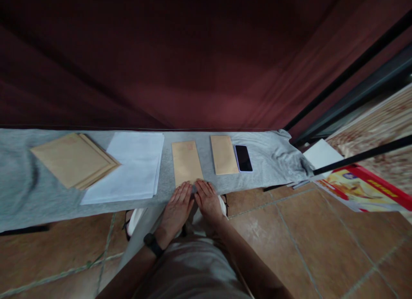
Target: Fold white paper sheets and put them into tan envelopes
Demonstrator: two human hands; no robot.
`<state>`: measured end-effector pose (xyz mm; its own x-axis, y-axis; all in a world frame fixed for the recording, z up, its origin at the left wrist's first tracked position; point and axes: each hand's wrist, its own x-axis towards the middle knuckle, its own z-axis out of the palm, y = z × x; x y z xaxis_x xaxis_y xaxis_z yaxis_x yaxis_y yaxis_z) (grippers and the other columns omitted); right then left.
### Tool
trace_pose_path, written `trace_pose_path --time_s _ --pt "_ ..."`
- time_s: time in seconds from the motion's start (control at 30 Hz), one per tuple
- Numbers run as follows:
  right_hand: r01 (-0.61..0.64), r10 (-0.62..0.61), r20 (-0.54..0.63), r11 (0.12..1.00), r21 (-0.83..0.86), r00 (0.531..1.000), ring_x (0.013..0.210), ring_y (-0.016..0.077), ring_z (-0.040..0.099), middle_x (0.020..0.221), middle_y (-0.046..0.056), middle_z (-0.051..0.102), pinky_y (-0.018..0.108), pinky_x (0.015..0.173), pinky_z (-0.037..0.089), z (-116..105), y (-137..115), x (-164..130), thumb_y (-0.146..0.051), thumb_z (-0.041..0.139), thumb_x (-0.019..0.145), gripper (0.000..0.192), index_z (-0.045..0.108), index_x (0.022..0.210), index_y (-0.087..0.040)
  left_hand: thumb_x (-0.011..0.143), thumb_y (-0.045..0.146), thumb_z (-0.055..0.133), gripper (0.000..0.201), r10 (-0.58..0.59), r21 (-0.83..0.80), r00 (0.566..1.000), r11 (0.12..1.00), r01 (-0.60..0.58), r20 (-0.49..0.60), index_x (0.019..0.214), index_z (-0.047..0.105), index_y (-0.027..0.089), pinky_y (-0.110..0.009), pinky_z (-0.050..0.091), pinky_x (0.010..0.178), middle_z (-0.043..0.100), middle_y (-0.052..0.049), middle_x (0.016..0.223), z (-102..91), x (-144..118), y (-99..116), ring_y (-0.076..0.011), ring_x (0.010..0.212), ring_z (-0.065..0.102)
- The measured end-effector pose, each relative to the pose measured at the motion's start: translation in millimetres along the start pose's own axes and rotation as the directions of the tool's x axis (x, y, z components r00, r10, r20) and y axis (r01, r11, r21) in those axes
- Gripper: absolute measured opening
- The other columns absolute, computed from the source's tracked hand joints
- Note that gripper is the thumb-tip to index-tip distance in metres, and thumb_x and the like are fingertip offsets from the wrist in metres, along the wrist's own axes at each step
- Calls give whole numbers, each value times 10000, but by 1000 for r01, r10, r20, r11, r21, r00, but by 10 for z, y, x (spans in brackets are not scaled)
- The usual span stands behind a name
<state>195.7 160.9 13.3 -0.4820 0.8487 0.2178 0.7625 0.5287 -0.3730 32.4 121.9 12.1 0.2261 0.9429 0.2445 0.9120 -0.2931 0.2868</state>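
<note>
A brown paper envelope (186, 161) with a faint reddish print at its far end lies flat in front of me. My left hand (179, 203) rests on its near end, fingers stretched out flat. Beside it, my right hand (207, 201) presses on the same near end, also with flat fingers, a ring on one of them. The hands almost meet at the fingertips and cover the envelope's near edge. To the right lies a second brown envelope (223, 155), apart from both hands.
A phone (243, 158) with a dark screen lies beside the second envelope. On the left, several brown envelopes (75, 159) overlap a stack of white paper (135, 166). Grey cloth (267, 148) covers the narrow table. A red and yellow box (363, 189) stands at right, near dark bars.
</note>
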Motion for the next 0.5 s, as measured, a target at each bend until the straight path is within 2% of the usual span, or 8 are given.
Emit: trace_pose_path --time_s 0.17,0.3,0.4,0.5 --pt "-41 41 -41 999 -18 998 1406 209 481 1492 109 559 447 1223 326 -17 101 -35 -223 471 1040 442 505 1476 -162 1002 342 401 527 -81 -55 997 995 80 -21 1470 484 115 -503 373 1194 505 -191 1525 -66 -36 -9 -297 1444 449" --pt "-78 75 -81 997 -24 994 1421 243 457 1478 108 573 483 1226 318 -20 113 -36 -223 460 1035 433 534 1456 -152 999 314 386 495 -163 -57 985 985 161 -49 1425 529 106 -524 393 1167 515 -204 1512 -105 -63 -34 -325 1420 476" --pt "-80 77 -87 996 -32 993 1457 274 405 1508 143 534 519 1216 332 13 34 -9 -217 450 1025 465 508 1475 -113 979 281 411 420 -266 -93 961 961 259 -71 1318 613 138 -547 444 1108 523 -202 1503 -110 9 -61 -354 1357 534" --pt "-61 59 -79 998 -25 995 1438 271 431 1500 175 534 521 1201 359 60 -47 19 -194 434 1017 486 484 1489 -87 927 236 470 336 -368 -205 924 917 343 -102 1197 662 175 -547 466 1087 606 -179 1407 -92 152 -116 -346 1320 557"
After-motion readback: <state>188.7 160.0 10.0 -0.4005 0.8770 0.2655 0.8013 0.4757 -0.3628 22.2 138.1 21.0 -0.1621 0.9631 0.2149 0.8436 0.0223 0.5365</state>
